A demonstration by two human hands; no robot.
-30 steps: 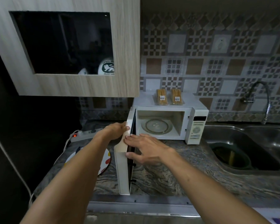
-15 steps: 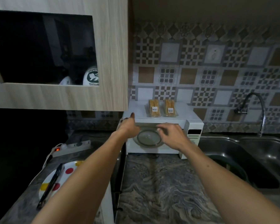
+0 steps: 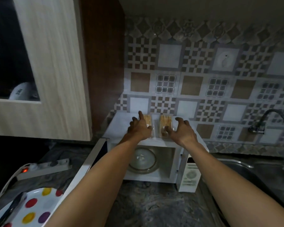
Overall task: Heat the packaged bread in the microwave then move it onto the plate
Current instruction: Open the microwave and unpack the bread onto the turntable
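the left hand (image 3: 140,128), fingers (image 3: 140,115) loosely spread, lies over the left clear plastic pack of golden bread (image 3: 148,122), and the right hand (image 3: 183,131) arches open-fingered over the right clear pack of bread (image 3: 165,124); whether either grips, i cannot tell. both packs lie on top of the boxy white microwave (image 3: 120,124), whose door (image 3: 88,163) hangs open on a round glass turntable (image 3: 143,160). left of the microwave on the veined grey stone counter (image 3: 154,208) sit a white power strip (image 3: 43,169) and a polka-dot plate (image 3: 33,208), with a steel sink (image 3: 259,169) to the right.

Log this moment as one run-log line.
step: reaching bread | left hand: over left pack, open | right hand: over right pack, open | microwave: door open, empty | plate: no bread
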